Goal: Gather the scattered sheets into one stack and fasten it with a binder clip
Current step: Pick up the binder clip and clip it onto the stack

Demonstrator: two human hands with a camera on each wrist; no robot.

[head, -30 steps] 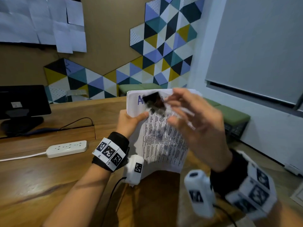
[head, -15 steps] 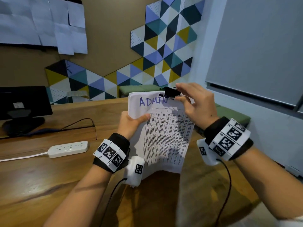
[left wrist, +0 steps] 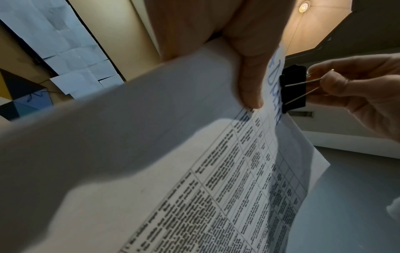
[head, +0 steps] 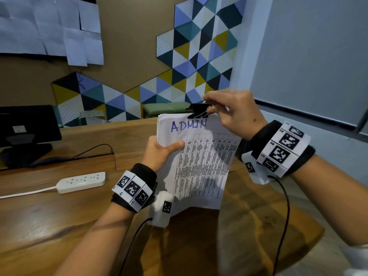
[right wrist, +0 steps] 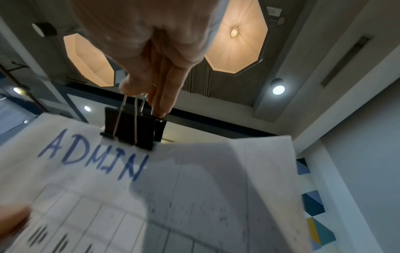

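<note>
A stack of printed sheets (head: 201,164) headed "ADMIN" stands upright above the wooden table (head: 49,216). My left hand (head: 159,152) grips its left edge, thumb across the front page (left wrist: 249,82). A black binder clip (head: 198,111) sits on the stack's top edge, its mouth over the paper (right wrist: 132,131). My right hand (head: 231,110) pinches the clip's two wire handles together (left wrist: 324,82), fingers above the clip (right wrist: 151,85). The same sheets (left wrist: 194,154) fill the left wrist view.
A white power strip (head: 81,182) with its cord lies on the table to the left. A black monitor (head: 25,126) stands at the far left. Green benches (head: 165,108) line the patterned wall behind. Wrist camera cables hang over the table's near edge.
My right hand carried the clip from in front of the page up to the stack's top edge and set it over the paper. The left hand kept its grip.
</note>
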